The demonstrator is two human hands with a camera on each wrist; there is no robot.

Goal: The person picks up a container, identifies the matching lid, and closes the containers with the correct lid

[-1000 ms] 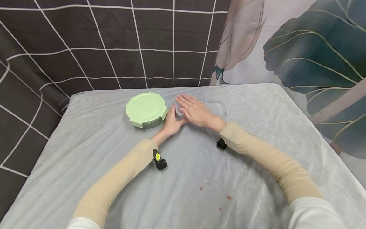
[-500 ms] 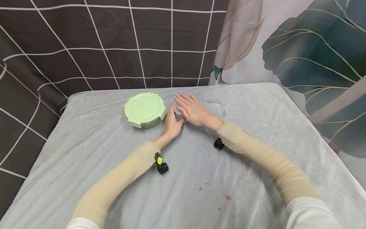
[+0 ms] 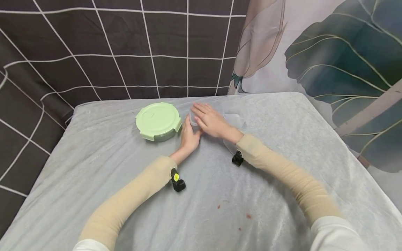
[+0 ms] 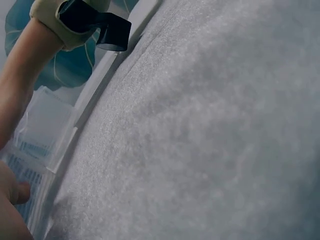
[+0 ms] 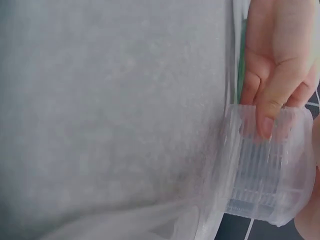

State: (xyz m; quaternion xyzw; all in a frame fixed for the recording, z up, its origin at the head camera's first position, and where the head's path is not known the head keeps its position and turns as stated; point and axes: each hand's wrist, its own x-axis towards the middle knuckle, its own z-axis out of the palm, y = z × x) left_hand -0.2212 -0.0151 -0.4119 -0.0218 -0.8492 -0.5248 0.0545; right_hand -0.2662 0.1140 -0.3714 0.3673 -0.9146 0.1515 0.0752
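A clear, ribbed plastic container (image 3: 193, 121) stands near the back of the table, between my hands. My left hand (image 3: 190, 138) holds its left side; in the right wrist view the thumb (image 5: 267, 122) lies along the container's front wall (image 5: 260, 172). My right hand (image 3: 213, 122) rests on top of it with fingers straight and close together, hiding most of the top. Just left of my left hand sits a round glass food container with a pale green clip-on lid (image 3: 158, 119).
Right of my right hand lies another clear plastic piece (image 3: 235, 120), and a flat transparent edge (image 3: 229, 147) shows under the right wrist. Grey velvety cloth (image 3: 201, 202) with a few small reddish marks covers the table. A dark grid curtain (image 3: 125, 42) hangs behind.
Both hands keep their places on the clear container. The whole view has shifted slightly, and the left wrist has turned a little; the green-lidded container stays beside the left hand.
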